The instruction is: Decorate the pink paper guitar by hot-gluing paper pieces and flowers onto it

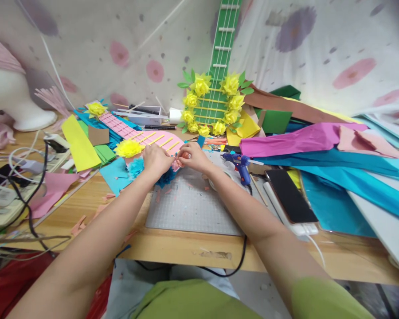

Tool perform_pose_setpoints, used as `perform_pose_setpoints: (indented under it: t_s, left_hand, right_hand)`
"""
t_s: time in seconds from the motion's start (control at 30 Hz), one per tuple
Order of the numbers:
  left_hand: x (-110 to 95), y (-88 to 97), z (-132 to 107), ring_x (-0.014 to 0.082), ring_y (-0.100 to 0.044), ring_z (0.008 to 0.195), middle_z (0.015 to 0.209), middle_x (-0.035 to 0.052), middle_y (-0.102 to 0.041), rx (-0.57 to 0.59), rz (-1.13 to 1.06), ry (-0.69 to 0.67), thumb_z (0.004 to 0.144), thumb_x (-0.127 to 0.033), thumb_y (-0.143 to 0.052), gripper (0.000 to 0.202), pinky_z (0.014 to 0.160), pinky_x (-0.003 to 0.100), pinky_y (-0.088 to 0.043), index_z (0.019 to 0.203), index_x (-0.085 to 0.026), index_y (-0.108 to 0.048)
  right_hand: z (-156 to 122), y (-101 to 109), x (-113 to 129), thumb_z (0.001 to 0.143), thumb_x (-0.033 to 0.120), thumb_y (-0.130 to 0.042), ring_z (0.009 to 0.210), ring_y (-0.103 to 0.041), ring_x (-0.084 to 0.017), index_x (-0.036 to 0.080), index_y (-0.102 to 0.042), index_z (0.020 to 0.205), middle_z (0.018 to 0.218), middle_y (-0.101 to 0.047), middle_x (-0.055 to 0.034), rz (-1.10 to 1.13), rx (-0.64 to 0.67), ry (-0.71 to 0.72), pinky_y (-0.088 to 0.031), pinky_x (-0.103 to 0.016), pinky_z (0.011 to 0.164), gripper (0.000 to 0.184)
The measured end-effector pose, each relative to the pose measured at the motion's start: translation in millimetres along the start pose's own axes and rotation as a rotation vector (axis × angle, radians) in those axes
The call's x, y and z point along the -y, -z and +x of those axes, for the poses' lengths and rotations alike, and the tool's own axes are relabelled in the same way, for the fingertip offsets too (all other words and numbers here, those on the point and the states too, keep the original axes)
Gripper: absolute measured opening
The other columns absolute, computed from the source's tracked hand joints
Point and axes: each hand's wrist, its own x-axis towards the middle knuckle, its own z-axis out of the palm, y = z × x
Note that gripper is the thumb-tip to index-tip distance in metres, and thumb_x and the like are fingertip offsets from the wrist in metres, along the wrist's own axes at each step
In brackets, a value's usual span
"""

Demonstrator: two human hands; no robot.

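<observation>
Far to the left of the grip, a tangle of cables (26, 195) and a power strip (3, 208) lie on the wooden surface (173, 250), with a yellow paper strip (78, 144) nearer in. Just left of the grip sits a yellow paper flower (129, 148) on the pink paper guitar (142, 135), whose rounded body runs in under the hands. The left hand (156, 159) has its fingers curled shut, and its fingertips meet those of the right hand. Just below it, touching its heel, lies a blue paper flower (168, 178). Between the two hands, at the edge of the guitar's body, a pink scrap (177, 156) is pinched. Both grips are closed on it, though it is too small to tell its shape. The right hand (194, 157) holds it with thumb and fingertips pressed together. Below the grip a grey cutting mat (193, 206) lies flat, and both forearms cross it. Behind the grip, a green paper guitar (219, 48) ringed with yellow flowers leans upright. Just right of the grip rests a blue glue gun (241, 167). Farther right lies a dark phone (291, 195), and beyond it are sheets of magenta paper (299, 139) and blue paper (352, 177).
</observation>
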Motion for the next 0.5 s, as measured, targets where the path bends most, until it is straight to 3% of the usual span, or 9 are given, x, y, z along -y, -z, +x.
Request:
perform_pose_setpoints:
  t_s: [0.1,0.33,0.5]
  left_hand:
    - [-1,-5.2,0,0.0308,-0.046,0.113,0.107,0.0129,-0.062,-0.058,0.055,-0.028,0.071,-0.039,-0.055,0.032,0.098,0.040,-0.036,0.082,-0.016,-0.074]
    - [0,-12.2,1,0.0312,-0.041,0.114,0.112,0.0096,-0.060,-0.075,0.013,-0.034,0.068,-0.037,-0.058,0.027,0.101,0.042,-0.032,0.080,-0.019,-0.073]
    - [4,-15.5,7,0.0305,-0.045,0.110,0.102,0.0100,-0.064,-0.046,-0.005,-0.053,0.068,-0.038,-0.055,0.030,0.096,0.040,-0.034,0.081,-0.019,-0.073]
  right_hand:
    - [1,0,-1,0.070,0.016,-0.061,0.099,-0.049,-0.021,0.020,-0.066,0.074,0.092,-0.059,-0.0050,-0.005,0.001,0.000,-0.036,-0.037,0.094,0.007]
    - [1,0,1,0.071,0.016,-0.061,0.100,-0.046,-0.022,0.020,-0.066,0.075,0.094,-0.058,-0.0049,-0.021,0.012,-0.008,-0.036,-0.037,0.093,0.008]
    - [2,2,4,0.072,0.017,-0.061,0.100,-0.047,-0.022,0.019,-0.067,0.077,0.095,-0.059,-0.0058,-0.032,0.031,-0.011,-0.035,-0.037,0.094,0.008]
